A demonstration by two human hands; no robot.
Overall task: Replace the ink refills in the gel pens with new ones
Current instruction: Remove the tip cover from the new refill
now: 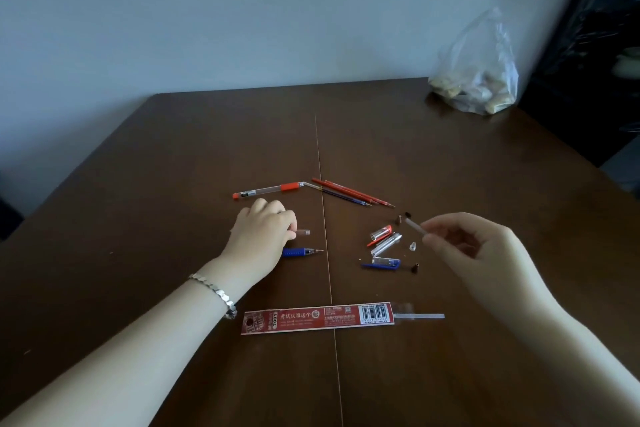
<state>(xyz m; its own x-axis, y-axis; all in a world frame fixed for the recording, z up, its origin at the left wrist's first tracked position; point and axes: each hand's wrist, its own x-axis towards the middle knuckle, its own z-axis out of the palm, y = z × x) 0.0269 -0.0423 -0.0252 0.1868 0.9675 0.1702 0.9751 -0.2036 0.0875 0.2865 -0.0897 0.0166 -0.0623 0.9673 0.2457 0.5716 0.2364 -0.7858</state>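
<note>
My left hand (261,236) rests on the brown table (173,167), fingers curled over a clear pen barrel (304,232) whose end sticks out to the right. Just below it lies a blue-grip pen (302,252). My right hand (464,246) pinches a thin pale refill (414,226) that points up-left. A red-grip pen (268,190) lies further back, with several loose red and blue refills (349,192) beside it. Between my hands lie a red cap (381,234), a clear cap (388,244), a blue cap (382,264) and small tip pieces (412,246).
A red refill wrapper (317,317) lies flat near the table's front edge. A clear plastic bag (478,70) with pale lumps stands at the back right corner. Dark furniture (595,46) stands to the right of the table, a pale wall behind.
</note>
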